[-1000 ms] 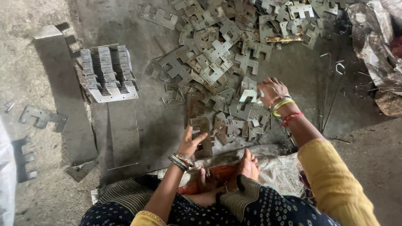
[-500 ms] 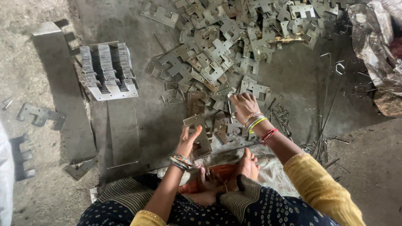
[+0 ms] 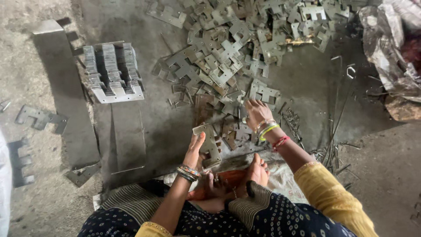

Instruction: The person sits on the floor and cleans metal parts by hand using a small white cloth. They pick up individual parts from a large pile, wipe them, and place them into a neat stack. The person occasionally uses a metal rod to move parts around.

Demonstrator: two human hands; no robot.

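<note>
You sit cross-legged on the floor, dark dotted cloth over your knees and mustard-yellow sleeves on both arms. Nearest you, your bare feet [image 3: 245, 175] rest on a crumpled pale sack [image 3: 285, 177], just short of the loose heap.

Your left hand [image 3: 195, 151] is clasped on a small bundle of flat stamped plates [image 3: 209, 145], dull grey sheet metal with notched, E-like outlines, held on edge at the heap's near rim. Beaded bangles ring that wrist. Your right hand [image 3: 256, 113] reaches palm-down into the heap, fingers curled onto the plates there; you cannot tell whether it has one gripped. Green, yellow and red bangles sit on that wrist.

The heap of loose plates [image 3: 228, 66] spreads away from you, matte, scuffed, some rust-brown, lying every way across each other. Right of the heap, thin bent wire rods [image 3: 335, 127] lie on the dark concrete floor [image 3: 307, 83]. Left of the heap, a flat rectangular steel sheet [image 3: 127, 136] lies on the floor, and beyond it stands a neat stacked block of plates [image 3: 113, 70], three ribbed columns packed tight. Farther left of the heap lies a long grey slab [image 3: 66, 96], with single plates [image 3: 41, 118] scattered on gritty ground. Far right of the heap, crinkled shiny plastic wrapping [image 3: 390, 48] bunches up.
</note>
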